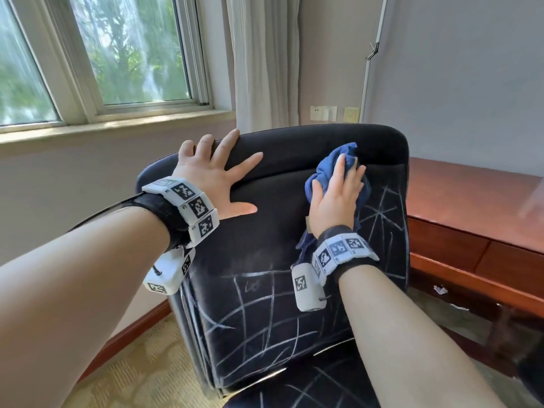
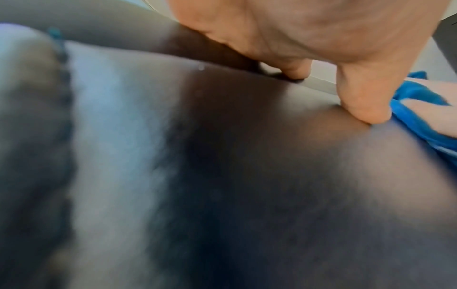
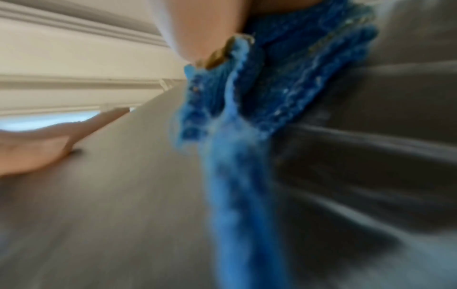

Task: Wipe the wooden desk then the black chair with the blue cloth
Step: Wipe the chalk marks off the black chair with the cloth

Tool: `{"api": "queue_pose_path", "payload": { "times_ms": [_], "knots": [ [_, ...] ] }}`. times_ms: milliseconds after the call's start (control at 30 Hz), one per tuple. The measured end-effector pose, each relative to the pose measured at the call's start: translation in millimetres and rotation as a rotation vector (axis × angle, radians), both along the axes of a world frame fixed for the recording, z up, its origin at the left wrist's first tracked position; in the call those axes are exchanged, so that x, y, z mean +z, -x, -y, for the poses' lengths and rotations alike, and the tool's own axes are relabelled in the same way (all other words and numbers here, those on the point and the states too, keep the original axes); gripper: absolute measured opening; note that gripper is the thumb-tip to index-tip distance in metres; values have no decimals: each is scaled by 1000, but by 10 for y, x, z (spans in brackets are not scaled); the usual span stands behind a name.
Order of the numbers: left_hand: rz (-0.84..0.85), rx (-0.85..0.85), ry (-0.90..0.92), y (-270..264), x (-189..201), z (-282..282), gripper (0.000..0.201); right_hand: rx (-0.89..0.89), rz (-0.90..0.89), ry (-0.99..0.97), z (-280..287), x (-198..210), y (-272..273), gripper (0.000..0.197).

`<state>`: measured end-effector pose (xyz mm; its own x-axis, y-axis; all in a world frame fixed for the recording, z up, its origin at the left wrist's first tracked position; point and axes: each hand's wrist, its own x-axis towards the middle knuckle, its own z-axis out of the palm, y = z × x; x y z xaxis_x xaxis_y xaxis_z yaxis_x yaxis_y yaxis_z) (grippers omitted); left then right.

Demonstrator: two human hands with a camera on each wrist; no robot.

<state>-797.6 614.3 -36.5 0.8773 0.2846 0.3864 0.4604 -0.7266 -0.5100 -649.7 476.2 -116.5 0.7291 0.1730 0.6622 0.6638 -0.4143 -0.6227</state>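
Fingers point(image 1: 340, 172) on cloth point(image 1: 348, 151) — desk point(image 1: 471, 195) (wooden) beside

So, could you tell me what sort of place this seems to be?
Probably a home study or small office. A wooden desk stands along the wall, a black chair is drawn up beside it, and a window with a curtain looks out on trees.
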Motion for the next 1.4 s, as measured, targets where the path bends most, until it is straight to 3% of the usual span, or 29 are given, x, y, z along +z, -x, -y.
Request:
{"api": "queue_pose_path", "payload": {
  "times_ms": [133, 233, 433, 567, 667, 767, 933, 1067, 1233, 1400],
  "knots": [
    [19, 5, -3, 26, -7, 7, 87, 53, -39, 128, 37, -317, 289, 65],
    [29, 6, 2, 51, -6, 18, 87, 134, 28, 218, -49, -307, 430, 67],
    [23, 14, 31, 55, 19, 40, 86, 65, 75, 138, -43, 101, 66, 64],
    [22, 10, 41, 35, 17, 31, 86, -17, -41, 27, 72, -55, 6, 64],
    [39, 9, 44, 36, -3, 12, 88, 11, -78, 185, 81, -238, 209, 65],
    [55, 8, 43, 32, -7, -3, 91, 62, 12, 274, -4, -137, 324, 64],
    [55, -12, 44, 16, 12, 5, 92, 42, -4, 159, -83, 230, 90, 61],
    [57, -25, 41, 17, 12, 11, 90, -62, -84, 65, 29, 173, -50, 59],
    [66, 5, 39, 70, -21, 38, 90, -78, -104, 168, 124, -133, 171, 61],
    [72, 27, 71, 81, 33, 51, 90, 32, -3, 359, 58, -104, 336, 66]
  ]
}}
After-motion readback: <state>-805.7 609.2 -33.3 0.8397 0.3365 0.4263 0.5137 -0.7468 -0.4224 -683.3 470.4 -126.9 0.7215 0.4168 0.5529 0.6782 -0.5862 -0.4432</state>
